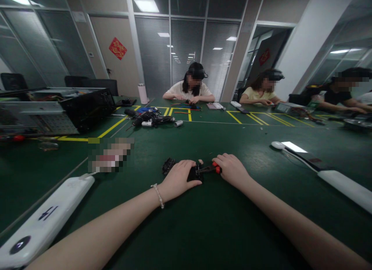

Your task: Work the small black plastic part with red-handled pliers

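Observation:
Low on the green table, my left hand presses down around a dark black part, thumb stretched along its near side. A beaded bracelet circles that wrist. My right hand is closed on the red handles of a pair of pliers. The dark jaws of the pliers point left and reach the black part beside my left thumb. What the jaws grip is too small to make out. A small pale bit shows just beyond the jaws. My palm hides much of the black part.
A white device lies at left, another white device at right with a cable and phone. Further off are a pile of black cables, an open computer case and a pink bottle. Several people sit across the table.

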The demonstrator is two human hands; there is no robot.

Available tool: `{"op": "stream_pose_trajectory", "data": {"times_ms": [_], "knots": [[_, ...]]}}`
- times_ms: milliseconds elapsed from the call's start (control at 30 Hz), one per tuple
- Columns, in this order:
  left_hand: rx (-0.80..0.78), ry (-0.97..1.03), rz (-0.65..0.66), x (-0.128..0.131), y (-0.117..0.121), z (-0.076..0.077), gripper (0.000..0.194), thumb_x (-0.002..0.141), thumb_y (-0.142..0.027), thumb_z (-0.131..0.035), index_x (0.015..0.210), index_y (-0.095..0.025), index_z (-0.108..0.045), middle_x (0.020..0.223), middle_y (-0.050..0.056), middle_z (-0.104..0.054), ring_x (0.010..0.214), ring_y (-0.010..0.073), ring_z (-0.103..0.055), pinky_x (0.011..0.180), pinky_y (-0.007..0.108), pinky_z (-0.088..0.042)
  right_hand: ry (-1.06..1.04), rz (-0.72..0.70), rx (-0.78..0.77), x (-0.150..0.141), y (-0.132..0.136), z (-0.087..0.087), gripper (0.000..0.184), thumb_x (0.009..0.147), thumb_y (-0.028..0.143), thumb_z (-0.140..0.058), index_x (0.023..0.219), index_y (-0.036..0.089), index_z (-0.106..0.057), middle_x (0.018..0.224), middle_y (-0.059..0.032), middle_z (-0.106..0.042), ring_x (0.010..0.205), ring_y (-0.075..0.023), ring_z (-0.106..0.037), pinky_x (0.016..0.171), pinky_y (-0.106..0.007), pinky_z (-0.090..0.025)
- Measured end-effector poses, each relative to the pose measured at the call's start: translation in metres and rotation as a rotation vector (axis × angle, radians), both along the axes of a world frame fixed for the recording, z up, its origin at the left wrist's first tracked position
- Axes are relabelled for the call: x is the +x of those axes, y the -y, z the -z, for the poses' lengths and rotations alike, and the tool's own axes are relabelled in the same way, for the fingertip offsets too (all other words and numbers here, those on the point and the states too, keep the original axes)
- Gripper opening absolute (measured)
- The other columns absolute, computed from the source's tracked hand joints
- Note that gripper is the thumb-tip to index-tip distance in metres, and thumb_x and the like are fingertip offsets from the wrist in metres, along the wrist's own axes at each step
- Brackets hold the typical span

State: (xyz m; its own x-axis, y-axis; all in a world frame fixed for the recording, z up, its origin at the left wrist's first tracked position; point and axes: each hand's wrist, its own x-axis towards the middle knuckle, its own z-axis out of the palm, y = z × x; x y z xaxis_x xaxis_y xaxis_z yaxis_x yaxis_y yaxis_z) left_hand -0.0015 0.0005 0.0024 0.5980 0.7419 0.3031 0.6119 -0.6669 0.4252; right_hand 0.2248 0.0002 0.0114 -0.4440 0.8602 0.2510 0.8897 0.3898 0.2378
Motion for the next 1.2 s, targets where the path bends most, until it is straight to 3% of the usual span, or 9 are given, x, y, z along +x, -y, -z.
{"op": "stream_pose_trajectory", "data": {"times_ms": [367,733,1200], "knots": [[-0.067,0.071,-0.030,0.0003,-0.0010,0.0004,0.052,0.064,-0.045,-0.067,0.105,-0.019,-0.048,0.104,0.006,-0.055,0.096,0.0235,-0.053,0.083,0.037,-0.042,0.014,0.062,-0.034,-0.0050,0.0079,-0.0063,0.032,0.071,0.011,-0.044,0.099,0.015,-0.058,0.095,-0.0080,-0.061,0.085,-0.0202,-0.052,0.074,-0.033,-0.037],[-0.101,0.127,-0.002,0.0009,0.0017,-0.0023,0.060,0.064,-0.040,-0.069,0.114,-0.023,-0.042,0.116,0.004,-0.050,0.103,0.0225,-0.050,0.087,0.037,-0.040,-0.090,0.095,-0.146,-0.0009,0.0050,-0.0073,0.045,0.065,0.011,-0.047,0.109,0.018,-0.056,0.097,-0.0048,-0.062,0.083,-0.0178,-0.052,0.074,-0.031,-0.040],[-0.096,0.124,-0.008,0.0015,0.0015,-0.0007,0.059,0.063,-0.041,-0.069,0.113,-0.022,-0.044,0.114,0.006,-0.051,0.102,0.0241,-0.051,0.086,0.039,-0.040,-0.105,0.058,-0.116,0.0032,0.0029,-0.0035,0.044,0.064,0.011,-0.046,0.106,0.019,-0.057,0.094,-0.0048,-0.062,0.081,-0.0181,-0.052,0.072,-0.030,-0.039]]}}
